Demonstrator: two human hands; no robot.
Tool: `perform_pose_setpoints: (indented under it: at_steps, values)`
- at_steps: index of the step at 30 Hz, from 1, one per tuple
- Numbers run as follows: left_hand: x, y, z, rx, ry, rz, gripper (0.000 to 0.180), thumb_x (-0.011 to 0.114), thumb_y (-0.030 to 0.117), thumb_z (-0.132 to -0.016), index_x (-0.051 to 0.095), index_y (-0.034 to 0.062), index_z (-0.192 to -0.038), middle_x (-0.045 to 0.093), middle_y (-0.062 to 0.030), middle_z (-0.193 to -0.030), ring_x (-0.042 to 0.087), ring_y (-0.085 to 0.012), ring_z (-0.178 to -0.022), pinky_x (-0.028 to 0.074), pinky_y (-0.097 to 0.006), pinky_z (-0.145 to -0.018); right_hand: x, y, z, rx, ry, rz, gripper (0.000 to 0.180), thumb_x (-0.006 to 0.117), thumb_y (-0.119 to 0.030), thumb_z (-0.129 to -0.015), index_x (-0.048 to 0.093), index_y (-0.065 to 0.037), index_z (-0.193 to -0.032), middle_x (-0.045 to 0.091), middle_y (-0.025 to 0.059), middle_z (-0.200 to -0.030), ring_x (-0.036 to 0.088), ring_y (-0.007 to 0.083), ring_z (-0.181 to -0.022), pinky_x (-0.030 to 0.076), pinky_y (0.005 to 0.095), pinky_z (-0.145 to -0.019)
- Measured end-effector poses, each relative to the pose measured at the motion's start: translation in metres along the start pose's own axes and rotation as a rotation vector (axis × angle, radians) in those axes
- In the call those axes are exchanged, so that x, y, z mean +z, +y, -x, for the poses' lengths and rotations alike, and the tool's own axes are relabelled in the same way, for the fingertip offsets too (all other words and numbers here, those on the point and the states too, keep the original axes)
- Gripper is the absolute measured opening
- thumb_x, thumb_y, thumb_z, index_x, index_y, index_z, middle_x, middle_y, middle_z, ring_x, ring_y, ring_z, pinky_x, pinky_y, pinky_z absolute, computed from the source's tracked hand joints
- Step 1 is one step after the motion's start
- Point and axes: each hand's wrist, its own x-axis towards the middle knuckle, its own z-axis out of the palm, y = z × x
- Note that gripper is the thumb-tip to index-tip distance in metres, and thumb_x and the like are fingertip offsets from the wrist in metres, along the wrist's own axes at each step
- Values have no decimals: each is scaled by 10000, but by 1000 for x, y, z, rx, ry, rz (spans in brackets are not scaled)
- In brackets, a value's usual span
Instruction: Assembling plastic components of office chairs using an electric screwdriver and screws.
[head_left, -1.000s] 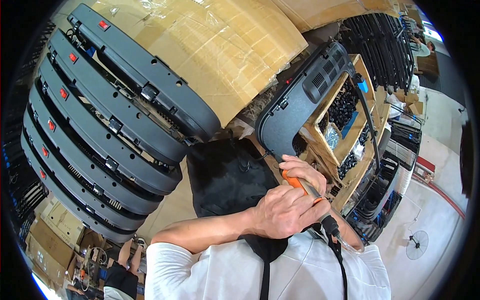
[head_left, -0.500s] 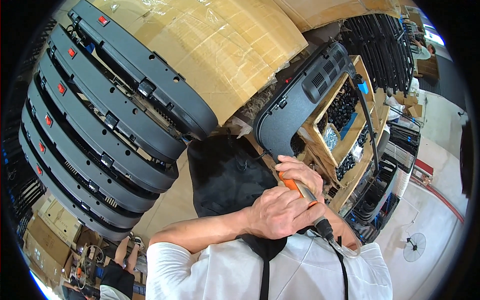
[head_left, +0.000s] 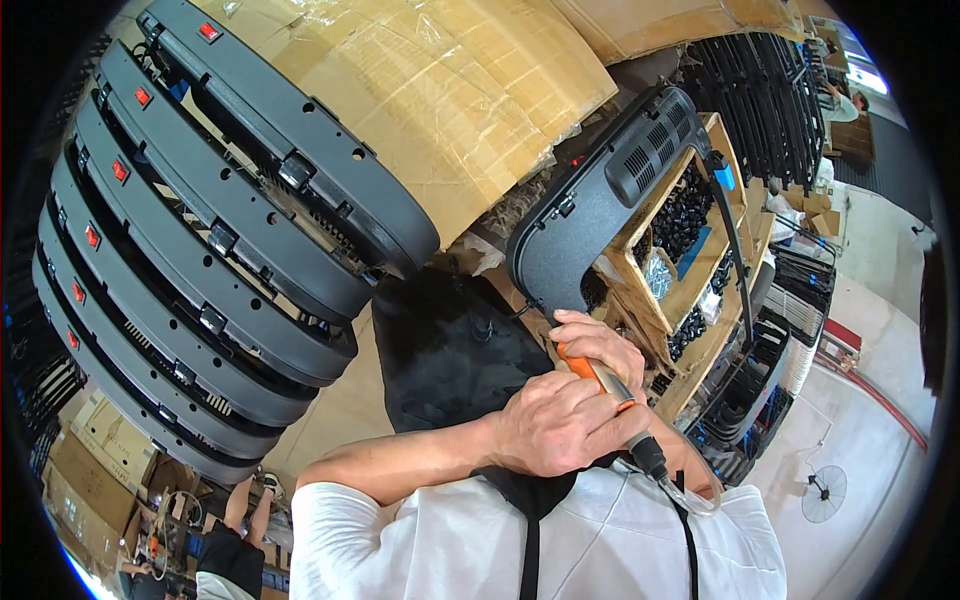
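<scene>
Both my hands are closed around an orange and silver power screwdriver [head_left: 625, 399] with a black end and a clear hose. My left hand [head_left: 555, 422] wraps its rear part, close to my chest. Further up, my right hand [head_left: 608, 352] grips the front part, fingers curled over it. The tool's front end lies at the near end of a dark grey plastic housing [head_left: 568, 245] with vent slots; whether it touches is hard to make out. Left of my hands hangs black cloth [head_left: 440, 350], apparently an apron.
Several dark grey housings [head_left: 270, 225] with red switches stand in a row at left. A large taped cardboard box [head_left: 430, 100] lies ahead. On the right is a wooden box [head_left: 655, 318] of small black parts. Other people [head_left: 235, 550] are in the background.
The view has shifted very slightly. Both hands keep their hold on the power screwdriver in the same place by the housing.
</scene>
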Motion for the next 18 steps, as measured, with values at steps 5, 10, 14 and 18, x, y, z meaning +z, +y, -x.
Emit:
perform_pose_setpoints:
  at_steps: [5,10,14,18]
  values:
    - [3,-5,0,0,40,9,345,776,156,-780,785,138,-1124,489,0,-741,544,-178,-694,454,-311,-571,3,1,-4,8,-4,-13,235,817,-110,-833,689,-25,-1011,757,163,-1132,723,395,-1174,597,465,-976]
    - [-2,-3,-4,-7,11,39,318,781,158,-792,780,137,-1110,493,-10,-734,541,-180,-641,455,-318,-558,0,2,-2,5,-3,-14,224,802,-116,-846,690,-18,-1013,753,184,-1144,714,400,-1193,590,473,-992]
    - [0,-1,-2,-29,-2,-20,331,777,164,-804,771,142,-1135,505,-17,-743,565,-181,-659,467,-326,-571,-1,9,1,26,-28,-69,238,785,-145,-867,698,-11,-1044,749,203,-1180,699,408,-1222,565,489,-1036]
    - [-9,3,-7,-185,-22,189,325,787,150,-866,730,91,-1181,596,-54,-821,631,-234,-727,523,-326,-653,-3,21,14,89,12,-111,273,797,-101,-862,704,3,-1097,745,193,-1217,674,373,-1273,509,483,-1121]
